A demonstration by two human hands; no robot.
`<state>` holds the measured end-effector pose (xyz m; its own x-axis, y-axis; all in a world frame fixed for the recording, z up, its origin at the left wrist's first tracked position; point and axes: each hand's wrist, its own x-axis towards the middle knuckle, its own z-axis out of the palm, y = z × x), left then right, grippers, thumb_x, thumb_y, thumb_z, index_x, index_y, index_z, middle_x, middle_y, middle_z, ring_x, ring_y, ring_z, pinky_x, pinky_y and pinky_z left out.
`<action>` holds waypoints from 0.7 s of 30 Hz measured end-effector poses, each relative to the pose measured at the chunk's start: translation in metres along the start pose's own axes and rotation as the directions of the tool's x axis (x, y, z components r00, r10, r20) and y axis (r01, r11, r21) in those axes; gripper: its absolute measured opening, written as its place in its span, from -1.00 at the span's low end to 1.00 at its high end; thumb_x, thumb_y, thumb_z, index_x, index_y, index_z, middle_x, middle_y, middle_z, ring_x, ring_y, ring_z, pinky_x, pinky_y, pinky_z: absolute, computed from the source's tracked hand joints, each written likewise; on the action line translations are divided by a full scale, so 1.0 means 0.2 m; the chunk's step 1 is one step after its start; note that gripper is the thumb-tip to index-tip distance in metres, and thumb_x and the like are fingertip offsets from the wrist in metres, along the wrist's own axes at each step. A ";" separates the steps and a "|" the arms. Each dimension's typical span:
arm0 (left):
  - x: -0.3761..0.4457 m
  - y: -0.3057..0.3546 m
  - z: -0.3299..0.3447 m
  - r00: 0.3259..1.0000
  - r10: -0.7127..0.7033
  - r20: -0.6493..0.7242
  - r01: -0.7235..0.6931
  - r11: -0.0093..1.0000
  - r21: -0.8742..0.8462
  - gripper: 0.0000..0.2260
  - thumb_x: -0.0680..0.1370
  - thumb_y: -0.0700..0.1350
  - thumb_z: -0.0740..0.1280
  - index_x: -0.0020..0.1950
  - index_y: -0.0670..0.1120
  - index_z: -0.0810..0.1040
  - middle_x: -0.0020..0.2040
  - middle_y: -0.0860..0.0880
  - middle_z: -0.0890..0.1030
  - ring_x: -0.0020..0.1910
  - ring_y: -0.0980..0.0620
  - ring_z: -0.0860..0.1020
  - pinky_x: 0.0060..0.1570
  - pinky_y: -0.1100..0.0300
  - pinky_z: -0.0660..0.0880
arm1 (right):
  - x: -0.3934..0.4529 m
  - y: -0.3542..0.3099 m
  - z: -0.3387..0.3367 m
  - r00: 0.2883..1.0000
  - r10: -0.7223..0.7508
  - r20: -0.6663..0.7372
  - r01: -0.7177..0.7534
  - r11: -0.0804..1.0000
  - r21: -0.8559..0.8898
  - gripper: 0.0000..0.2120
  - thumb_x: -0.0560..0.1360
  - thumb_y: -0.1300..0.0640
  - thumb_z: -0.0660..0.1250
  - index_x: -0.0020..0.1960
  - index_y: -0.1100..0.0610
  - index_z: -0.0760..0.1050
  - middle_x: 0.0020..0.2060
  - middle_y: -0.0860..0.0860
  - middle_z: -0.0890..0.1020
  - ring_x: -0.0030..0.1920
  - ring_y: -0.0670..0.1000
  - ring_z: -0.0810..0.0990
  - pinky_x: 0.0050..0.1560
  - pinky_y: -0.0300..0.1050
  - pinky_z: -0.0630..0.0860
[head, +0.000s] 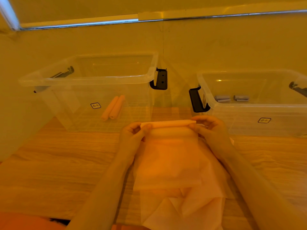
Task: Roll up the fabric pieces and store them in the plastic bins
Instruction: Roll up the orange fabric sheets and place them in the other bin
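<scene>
Four rolls already lie stored: two pink rolls (113, 107) in the left bin (86, 78) at centre left, two grey rolls (231, 98) in the right bin (249, 107). At frame centre, the left hand (132, 133) and right hand (210, 127) each pinch an end of the pink fabric (167, 161), barely rolled at its far edge; more fabric pieces (181, 211) wait beneath on the wooden table (58, 163). Black latches (160, 79) flank the bins; nothing blocks either opening.
</scene>
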<state>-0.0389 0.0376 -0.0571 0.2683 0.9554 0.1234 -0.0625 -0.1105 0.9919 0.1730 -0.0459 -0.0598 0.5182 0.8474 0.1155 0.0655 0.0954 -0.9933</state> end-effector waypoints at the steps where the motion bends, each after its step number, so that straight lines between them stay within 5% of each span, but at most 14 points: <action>1: 0.00 0.01 0.00 1.000 0.000 0.008 0.000 1.000 -0.006 -0.83 0.52 -0.19 0.37 -0.28 -0.06 0.56 -0.51 0.08 0.52 -0.53 0.20 0.43 -0.53 0.32 0.34 | 0.00 0.00 0.00 1.000 0.004 -0.004 -0.004 1.000 0.000 -0.86 0.44 0.19 0.42 -0.05 -0.01 0.60 -0.03 -0.04 0.64 -0.02 -0.09 0.60 -0.21 -0.29 0.55; 3: 0.00 0.01 0.00 1.000 -0.009 0.024 0.010 1.000 -0.006 -0.95 0.51 -0.18 0.38 -0.13 -0.04 0.62 -0.46 0.08 0.57 -0.50 0.19 0.47 -0.50 0.31 0.39 | 0.00 0.00 0.00 1.000 0.010 -0.014 -0.010 1.000 0.008 -0.89 0.45 0.17 0.42 -0.05 -0.01 0.60 -0.05 -0.02 0.64 -0.04 -0.07 0.61 -0.21 -0.28 0.55; 8: 0.00 0.00 0.00 0.996 -0.055 0.070 0.060 0.996 -0.069 -0.71 0.47 -0.25 0.41 0.16 -0.02 0.58 -0.20 -0.02 0.70 -0.33 0.16 0.60 -0.41 0.30 0.49 | 0.00 0.00 0.00 0.999 0.021 -0.030 -0.020 0.999 0.036 -0.92 0.46 0.17 0.41 -0.07 0.02 0.60 -0.09 0.01 0.66 -0.08 -0.06 0.62 -0.19 -0.24 0.57; 11: 0.01 -0.01 0.00 0.995 -0.052 0.085 0.058 0.996 -0.072 -0.74 0.47 -0.26 0.41 0.09 0.02 0.59 -0.15 -0.02 0.71 -0.25 0.11 0.62 -0.32 0.23 0.52 | 0.00 0.00 0.00 0.999 0.030 -0.033 -0.028 0.998 0.057 -0.93 0.45 0.18 0.41 -0.08 0.05 0.60 -0.12 0.02 0.67 -0.11 -0.05 0.63 -0.17 -0.21 0.59; 15: 0.00 0.00 0.00 0.997 0.008 0.070 -0.008 1.000 -0.006 -0.87 0.50 -0.25 0.37 -0.04 -0.03 0.61 -0.35 0.09 0.66 -0.45 0.23 0.52 -0.46 0.36 0.42 | 0.00 0.00 0.00 0.999 0.034 -0.032 -0.032 0.998 0.047 -0.94 0.45 0.17 0.41 -0.09 0.03 0.60 -0.11 0.04 0.67 -0.09 -0.01 0.63 -0.10 -0.12 0.58; 21: -0.02 0.00 -0.02 0.997 -0.032 0.066 0.030 0.999 0.022 -0.93 0.51 -0.18 0.38 -0.05 -0.02 0.60 -0.38 0.10 0.63 -0.47 0.22 0.50 -0.47 0.35 0.42 | -0.02 0.00 0.00 0.999 0.052 -0.017 -0.051 0.998 0.042 -0.93 0.45 0.15 0.41 -0.08 0.03 0.60 -0.12 0.04 0.67 -0.10 -0.01 0.62 -0.19 -0.20 0.54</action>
<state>-0.0433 0.0345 -0.0584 0.3334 0.9381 0.0936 -0.0333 -0.0875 0.9956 0.1707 -0.0501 -0.0600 0.5351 0.8423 0.0641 0.0032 0.0738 -0.9973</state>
